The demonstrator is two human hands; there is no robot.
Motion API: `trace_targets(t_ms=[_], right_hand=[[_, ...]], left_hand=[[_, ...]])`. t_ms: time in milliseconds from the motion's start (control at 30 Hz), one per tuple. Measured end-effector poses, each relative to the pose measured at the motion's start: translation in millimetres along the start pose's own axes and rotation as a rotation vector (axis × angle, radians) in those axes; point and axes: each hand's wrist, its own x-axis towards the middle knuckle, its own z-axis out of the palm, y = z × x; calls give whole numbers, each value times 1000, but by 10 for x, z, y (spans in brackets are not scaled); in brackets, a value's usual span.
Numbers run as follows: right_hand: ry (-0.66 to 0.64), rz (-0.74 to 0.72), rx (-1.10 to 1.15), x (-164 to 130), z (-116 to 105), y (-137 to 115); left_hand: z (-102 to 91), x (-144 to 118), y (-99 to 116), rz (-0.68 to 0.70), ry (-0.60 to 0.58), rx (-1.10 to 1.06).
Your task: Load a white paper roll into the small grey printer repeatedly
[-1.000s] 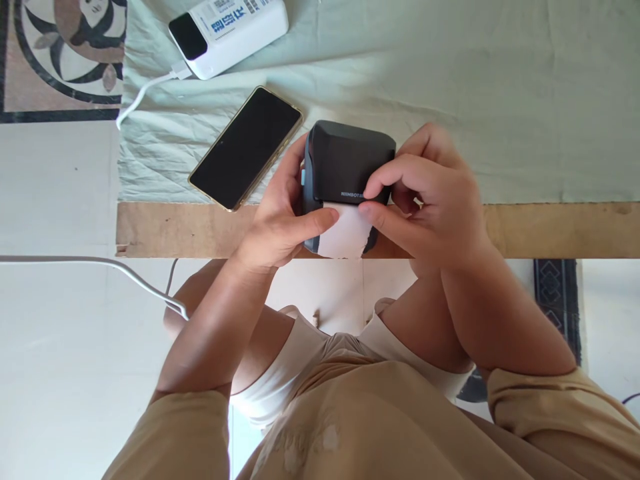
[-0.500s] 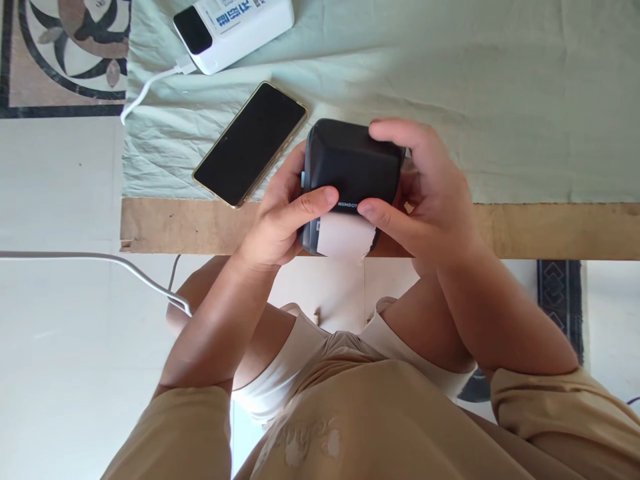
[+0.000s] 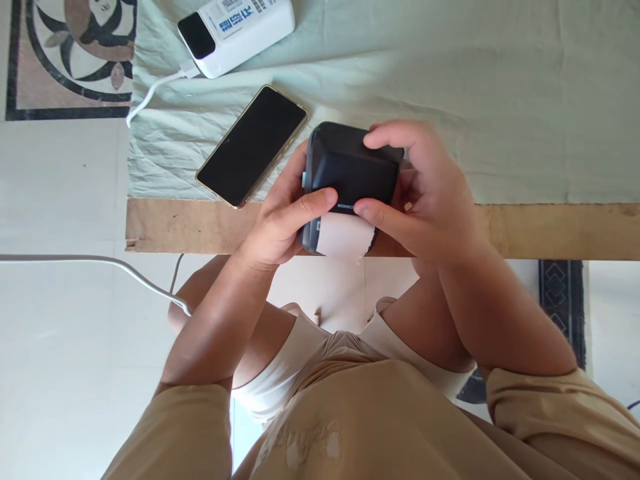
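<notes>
Seen from above, a seated person works at the near edge of a wooden desk (image 3: 550, 230) draped with a pale green wrinkled cloth (image 3: 475, 100), both hands closed around one small black box-shaped label printer (image 3: 350, 167) that sits at the desk's front edge, partly over it. The left hand (image 3: 280, 227) wraps the printer's left side, thumb laid across its front just above the slot; the right hand (image 3: 425, 193) grips the right side, fingers curled over the top and thumb pressed beside the brand lettering. One strip of white label paper (image 3: 344, 237) with a ragged lower edge already hangs out of the slot, so paper appears loaded and fed, though the strip is not yet torn away. Behind the printer lie one black smartphone with a gold frame (image 3: 253, 145), screen dark, and one white power bank with blue lettering (image 3: 240, 30), a single white cable (image 3: 155, 90) plugged into it.
</notes>
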Motion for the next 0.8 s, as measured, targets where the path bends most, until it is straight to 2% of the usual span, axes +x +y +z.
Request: trace_targets(t_ms=[133, 267, 400, 467, 633, 800], right_hand=[[10, -9, 27, -100, 10, 52], [91, -71, -26, -119, 54, 97], [182, -109, -132, -85, 107, 113], [184, -105, -150, -74, 109, 102], [133, -166, -179, -74, 78, 35], [98, -195, -207, -102, 49, -1]], left_hand=[[17, -4, -17, 33, -7, -3], [152, 35, 3, 59, 37, -57], [243, 79, 26, 6, 231, -110], [245, 88, 34, -13, 277, -91], [200, 63, 66, -7, 249, -99], [188, 50, 129, -85, 232, -166]])
